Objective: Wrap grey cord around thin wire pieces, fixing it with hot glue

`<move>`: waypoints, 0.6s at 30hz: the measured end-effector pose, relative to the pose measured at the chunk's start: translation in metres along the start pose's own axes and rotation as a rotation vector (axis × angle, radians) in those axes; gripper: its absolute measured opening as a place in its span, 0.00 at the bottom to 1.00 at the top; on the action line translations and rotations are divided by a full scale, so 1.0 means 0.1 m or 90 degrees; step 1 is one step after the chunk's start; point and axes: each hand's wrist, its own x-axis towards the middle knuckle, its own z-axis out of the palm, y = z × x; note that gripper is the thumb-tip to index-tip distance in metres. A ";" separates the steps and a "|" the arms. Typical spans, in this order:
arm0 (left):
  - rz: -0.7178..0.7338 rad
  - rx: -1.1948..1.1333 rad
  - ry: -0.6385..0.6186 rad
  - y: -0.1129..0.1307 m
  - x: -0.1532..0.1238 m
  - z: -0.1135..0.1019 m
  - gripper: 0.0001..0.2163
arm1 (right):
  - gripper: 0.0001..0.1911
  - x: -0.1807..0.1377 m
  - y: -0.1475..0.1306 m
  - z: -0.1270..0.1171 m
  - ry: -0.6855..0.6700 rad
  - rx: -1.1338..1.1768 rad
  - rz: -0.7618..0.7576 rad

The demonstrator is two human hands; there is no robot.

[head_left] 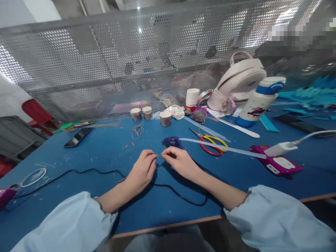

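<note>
My left hand [143, 167] and my right hand [181, 161] meet above the middle of the blue table [99, 196]. Both are closed in a pinch, fingertips almost touching, on a short, thin, dark strand [159, 156] too small to name. Just behind my right hand lies a blue glue gun [172, 141], partly hidden, with a long translucent glue stick [223, 147] reaching right from it. Under that stick rest scissors [212, 149] with red and yellow handles. A black cable [181, 196] runs across the table beneath my hands. A loose coil of grey cord [138, 132] sits farther back.
Paper cups [165, 119], a cup stack [192, 99] and grey yarn [198, 116] stand along the perforated metal screen [110, 66]. At right are a bottle [258, 103], a pink backpack [237, 84] and a purple power strip [279, 164]. A phone [78, 137] lies left.
</note>
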 end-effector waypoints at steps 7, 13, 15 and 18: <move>0.017 0.015 0.013 -0.06 -0.04 0.03 0.06 | 0.03 0.03 0.04 0.02 -0.045 0.198 0.176; 0.027 0.076 0.003 -0.10 -0.09 0.05 0.05 | 0.06 0.02 0.07 0.04 -0.100 0.351 0.306; 0.026 0.096 0.010 -0.10 -0.10 0.05 0.04 | 0.07 0.02 0.07 0.03 -0.122 0.396 0.345; 0.037 0.121 0.032 -0.10 -0.10 0.06 0.03 | 0.05 0.02 0.06 0.01 -0.161 0.508 0.412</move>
